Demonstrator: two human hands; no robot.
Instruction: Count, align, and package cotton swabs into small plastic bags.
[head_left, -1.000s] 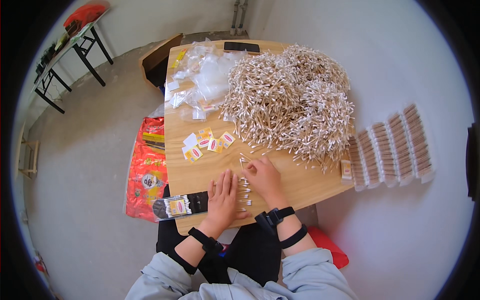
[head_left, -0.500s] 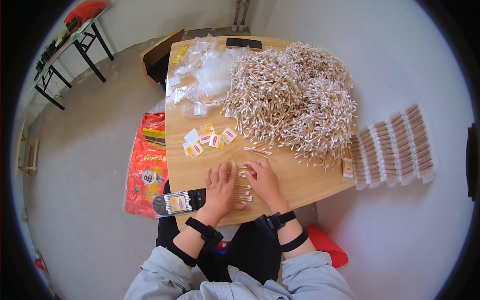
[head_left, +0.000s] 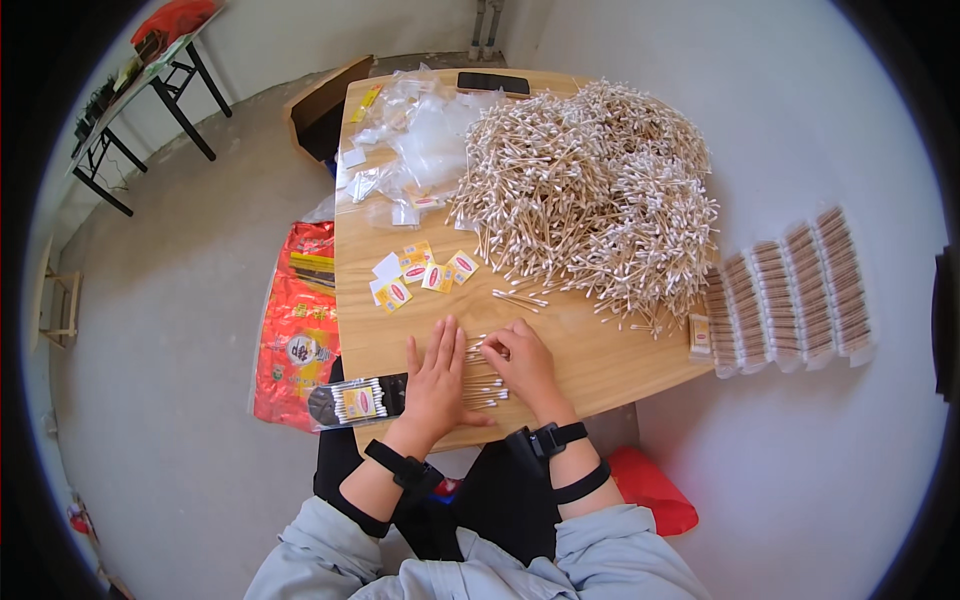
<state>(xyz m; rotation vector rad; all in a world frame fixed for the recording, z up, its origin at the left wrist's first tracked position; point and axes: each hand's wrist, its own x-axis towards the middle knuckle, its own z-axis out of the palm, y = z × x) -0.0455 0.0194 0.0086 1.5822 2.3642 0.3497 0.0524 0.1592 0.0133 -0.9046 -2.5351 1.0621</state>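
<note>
Your left hand [head_left: 437, 380] lies flat with its fingers straight and a little spread, between the black-backed pack [head_left: 358, 402], which reaches past the tabletop [head_left: 590, 340] edge, and the short row of cotton swabs [head_left: 487, 390]. Your right hand [head_left: 522, 370] is at the far end of this row, its fingers bent and drawn together; they are partly hidden, so I cannot tell if they grip a swab. Ahead of the right hand lie a few loose swabs [head_left: 520, 300], and behind them the big swab pile [head_left: 590, 200] blocks much of the far side. Ahead of your left hand are scattered yellow cards [head_left: 437, 277], then crumpled clear bags [head_left: 428, 145] and a black phone [head_left: 493, 84]. Rows of filled packs [head_left: 790, 300] stand by the right wall.
</note>
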